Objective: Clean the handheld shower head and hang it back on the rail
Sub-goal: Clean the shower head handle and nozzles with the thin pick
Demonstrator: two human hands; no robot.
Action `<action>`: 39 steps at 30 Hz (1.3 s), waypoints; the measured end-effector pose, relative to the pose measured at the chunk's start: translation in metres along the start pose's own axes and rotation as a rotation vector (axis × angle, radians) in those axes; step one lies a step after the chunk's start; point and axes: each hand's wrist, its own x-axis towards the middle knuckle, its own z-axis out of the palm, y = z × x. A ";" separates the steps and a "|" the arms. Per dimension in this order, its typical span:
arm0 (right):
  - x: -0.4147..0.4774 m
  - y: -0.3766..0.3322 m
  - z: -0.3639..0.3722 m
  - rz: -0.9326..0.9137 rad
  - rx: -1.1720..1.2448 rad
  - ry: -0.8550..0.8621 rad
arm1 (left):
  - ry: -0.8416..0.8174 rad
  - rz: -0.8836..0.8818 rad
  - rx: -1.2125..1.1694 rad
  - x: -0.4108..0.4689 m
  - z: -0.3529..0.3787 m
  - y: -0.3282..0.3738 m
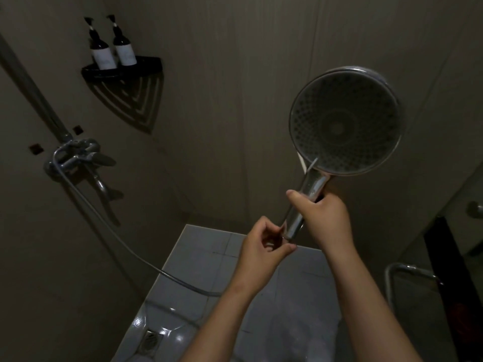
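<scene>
R hand (322, 218) grips the shower head (345, 121) by its smooth chrome handle, round dotted face toward me, well away from the rail (34, 87). L hand (261, 246) pinches the handle's bottom end. Risk: slick chrome slips, or the slack metal hose (117, 236) snags and tugs it loose.

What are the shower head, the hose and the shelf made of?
Shower head: probably chromed metal or plastic, since the rim and handle are mirror-shiny. Its dotted face looks dull grey, maybe plastic or rubber. Hose: silvery with a soft gleam, likely metal-wrapped. Shelf: matte black with slats, either metal or plastic. The dim light leaves that open.
</scene>
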 end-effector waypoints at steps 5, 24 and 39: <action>0.000 -0.003 0.001 -0.028 -0.025 0.014 | -0.078 -0.045 -0.070 0.002 -0.006 0.004; 0.002 -0.004 0.011 -0.232 -0.045 0.083 | 0.051 -0.020 -0.067 0.003 -0.003 0.004; 0.002 0.003 0.013 -0.290 -0.053 0.175 | -0.084 -0.051 -0.059 0.003 -0.016 0.009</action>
